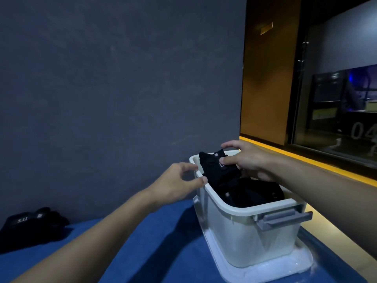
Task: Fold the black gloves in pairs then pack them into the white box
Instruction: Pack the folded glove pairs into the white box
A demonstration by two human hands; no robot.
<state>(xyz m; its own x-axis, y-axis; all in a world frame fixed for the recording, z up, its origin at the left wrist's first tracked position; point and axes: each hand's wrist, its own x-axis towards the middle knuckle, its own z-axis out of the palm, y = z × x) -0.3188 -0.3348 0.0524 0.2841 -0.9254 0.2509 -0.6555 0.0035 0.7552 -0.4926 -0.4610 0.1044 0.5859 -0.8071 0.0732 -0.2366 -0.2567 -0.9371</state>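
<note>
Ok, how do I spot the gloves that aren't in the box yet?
Look at the blue table, then its far left end by the grey wall. A black glove pile lies there alone, outside the white box, showing white 5.11 lettering.

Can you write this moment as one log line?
step: packing | right hand: grips folded gloves at white box mouth | left hand: at its rim | waiting: more gloves, left

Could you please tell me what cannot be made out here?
Head view:
- Glove count inside the white plastic box: walls and top gloves hide lower layers.
- Lower fingers of the right hand: tucked behind the folded black glove pair it holds.
- The dark pile of black gloves at left: too dim to count, cut by the edge.
- Whether the left hand touches the box rim: unclear.
</note>
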